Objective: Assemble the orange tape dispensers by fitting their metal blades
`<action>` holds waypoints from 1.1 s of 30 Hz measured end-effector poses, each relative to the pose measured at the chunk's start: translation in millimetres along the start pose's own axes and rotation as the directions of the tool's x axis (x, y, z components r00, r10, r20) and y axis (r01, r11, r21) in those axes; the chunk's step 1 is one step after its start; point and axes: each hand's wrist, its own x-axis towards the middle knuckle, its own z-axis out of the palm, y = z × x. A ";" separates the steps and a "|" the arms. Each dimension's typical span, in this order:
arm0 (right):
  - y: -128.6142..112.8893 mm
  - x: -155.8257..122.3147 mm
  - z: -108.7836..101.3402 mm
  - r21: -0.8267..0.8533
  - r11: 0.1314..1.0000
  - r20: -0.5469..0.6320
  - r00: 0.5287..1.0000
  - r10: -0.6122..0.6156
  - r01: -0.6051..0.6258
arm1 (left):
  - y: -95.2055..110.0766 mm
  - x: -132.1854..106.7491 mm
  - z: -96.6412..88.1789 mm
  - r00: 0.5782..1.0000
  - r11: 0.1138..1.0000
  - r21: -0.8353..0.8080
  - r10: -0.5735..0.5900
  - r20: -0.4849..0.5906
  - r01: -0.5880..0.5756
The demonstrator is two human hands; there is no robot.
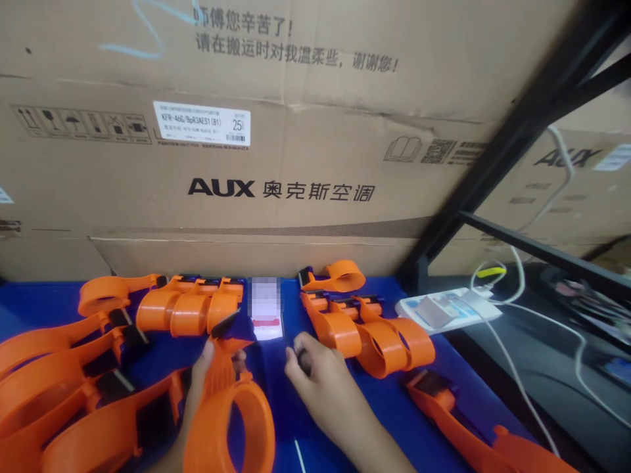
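My left hand [200, 384] grips an orange plastic tape dispenser [229, 410] by its handle, its ring toward me and its black blade end pointing away. My right hand [320, 381] rests on the blue table [389, 401] just right of it, fingers curled around a small dark part I cannot make out. A white card [267, 314] with a red stripe lies just beyond both hands.
Several orange dispensers lie in rows at the left [64, 374], the back middle [190, 307] and the right [367, 328]; one more lies near the right front [473, 433]. Large cardboard boxes [276, 131] wall the back. A white power strip [446, 309] with cables sits right, by a black frame [517, 125].
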 end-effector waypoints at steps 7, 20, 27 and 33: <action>8.5 -7.4 -10.9 -0.371 0.928 -0.119 0.993 -0.008 -0.037 | -8.9 15.4 -19.8 0.979 0.976 -0.094 -0.193 0.069 0.199; -3.8 -15.6 -16.8 -0.529 0.848 0.012 1.000 -0.020 0.024 | 3.1 5.9 -2.1 0.966 0.983 0.123 -0.161 0.200 0.139; -8.4 -22.1 -6.8 -0.579 0.810 0.145 0.989 -0.016 0.098 | 2.3 0.6 -0.1 0.976 0.984 0.094 -0.161 0.147 0.148; -3.8 -15.4 -4.7 -0.608 0.787 0.184 0.983 0.017 0.100 | 5.2 -4.8 7.8 0.978 0.981 0.152 -0.147 0.151 0.124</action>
